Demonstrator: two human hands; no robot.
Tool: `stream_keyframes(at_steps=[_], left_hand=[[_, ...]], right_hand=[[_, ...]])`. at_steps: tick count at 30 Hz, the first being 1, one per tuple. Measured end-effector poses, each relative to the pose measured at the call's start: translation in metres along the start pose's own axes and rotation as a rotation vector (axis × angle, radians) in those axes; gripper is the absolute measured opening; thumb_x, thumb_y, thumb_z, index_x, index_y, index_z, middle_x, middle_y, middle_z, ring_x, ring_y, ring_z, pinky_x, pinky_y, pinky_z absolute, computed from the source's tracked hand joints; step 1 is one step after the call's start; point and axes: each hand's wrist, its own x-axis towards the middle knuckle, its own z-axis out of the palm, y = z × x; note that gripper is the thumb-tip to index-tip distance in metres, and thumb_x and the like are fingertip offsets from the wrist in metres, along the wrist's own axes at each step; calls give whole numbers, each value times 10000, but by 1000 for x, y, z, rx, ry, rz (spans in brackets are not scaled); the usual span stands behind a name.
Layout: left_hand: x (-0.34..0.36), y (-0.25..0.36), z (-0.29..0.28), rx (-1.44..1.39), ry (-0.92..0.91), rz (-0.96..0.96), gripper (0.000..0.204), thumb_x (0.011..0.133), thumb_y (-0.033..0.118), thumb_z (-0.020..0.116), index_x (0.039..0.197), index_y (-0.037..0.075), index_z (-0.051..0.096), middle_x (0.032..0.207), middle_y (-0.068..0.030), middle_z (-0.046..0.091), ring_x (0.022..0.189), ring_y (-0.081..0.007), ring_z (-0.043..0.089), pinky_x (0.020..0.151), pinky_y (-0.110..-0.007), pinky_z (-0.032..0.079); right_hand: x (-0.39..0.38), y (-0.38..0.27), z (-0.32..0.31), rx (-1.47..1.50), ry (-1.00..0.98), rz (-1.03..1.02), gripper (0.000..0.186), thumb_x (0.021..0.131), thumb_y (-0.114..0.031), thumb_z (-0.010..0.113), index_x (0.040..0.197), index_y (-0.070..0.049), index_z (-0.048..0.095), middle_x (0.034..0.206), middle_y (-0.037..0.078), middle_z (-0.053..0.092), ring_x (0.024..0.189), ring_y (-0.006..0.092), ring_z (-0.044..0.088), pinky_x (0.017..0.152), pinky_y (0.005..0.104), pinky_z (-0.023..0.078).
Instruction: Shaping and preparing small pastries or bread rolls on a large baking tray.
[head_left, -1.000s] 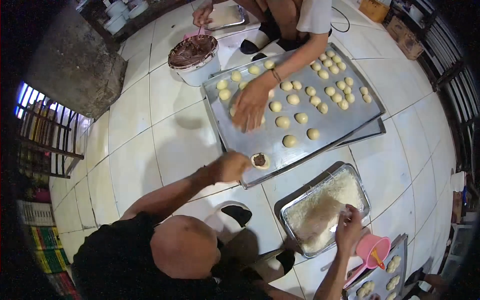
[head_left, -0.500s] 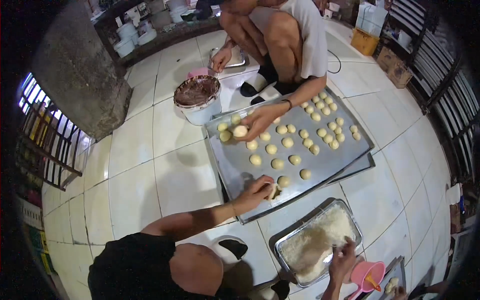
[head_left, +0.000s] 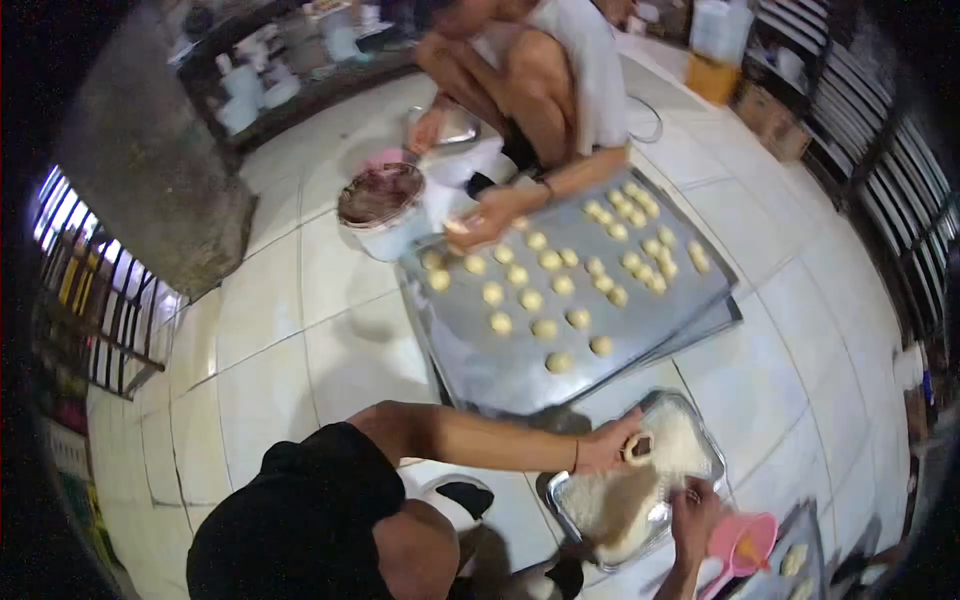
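Note:
My left hand [head_left: 606, 448] holds a flattened pale dough piece [head_left: 640, 452] with brown filling showing, above a small metal tray [head_left: 682, 432] of pale flakes, part of them shadowed. My right hand [head_left: 692, 505] is at that tray's right side, fingers bent; whatever is in them is too blurred to make out. Just beside it stands a pink dipper [head_left: 727, 532] with an orange utensil inside. Beyond my hands lies a large metal tray [head_left: 470, 360] with several dough balls, stacked on another tray.
A squatting co-worker [head_left: 590, 70] has one hand [head_left: 478, 222] over the large tray, the other beside a white bucket [head_left: 385, 240] of brown paste. Another tray [head_left: 810, 540] with dough is at lower right. A concrete column [head_left: 185, 210] and metal rack [head_left: 100, 320] stand left.
My left hand has lifted the filled dough from the large tray and carried it rightward over the flake tray. The co-worker's hand has picked up pale dough. The whole view has shifted.

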Motion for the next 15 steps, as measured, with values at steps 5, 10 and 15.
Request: stream_keyframes(at_steps=[5,10,15], left_hand=[[-7,-13,22,15,-2,91,352,998,357,461,1149,61,579,1051,-69,632,861,-146,603,751,-282,518],[-19,-9,33,183,-41,105,406,1024,313,438,1326,43,473,1052,-59,603,916,-115,588,848,-238,477],[-23,-1,40,429,-106,114,359,996,129,470,1343,36,451,1083,-78,592,923,-117,599,818,-229,517]], right_hand=[[-4,-30,22,-35,-11,-207,300,786,19,567,1080,48,622,982,149,646,818,205,615,710,272,523],[-7,-40,42,-348,47,-316,308,786,49,556,1083,25,634,1014,174,622,836,293,622,686,348,509],[-13,-43,42,-163,146,-368,305,810,33,590,1112,17,632,992,140,638,775,240,604,664,323,495]])
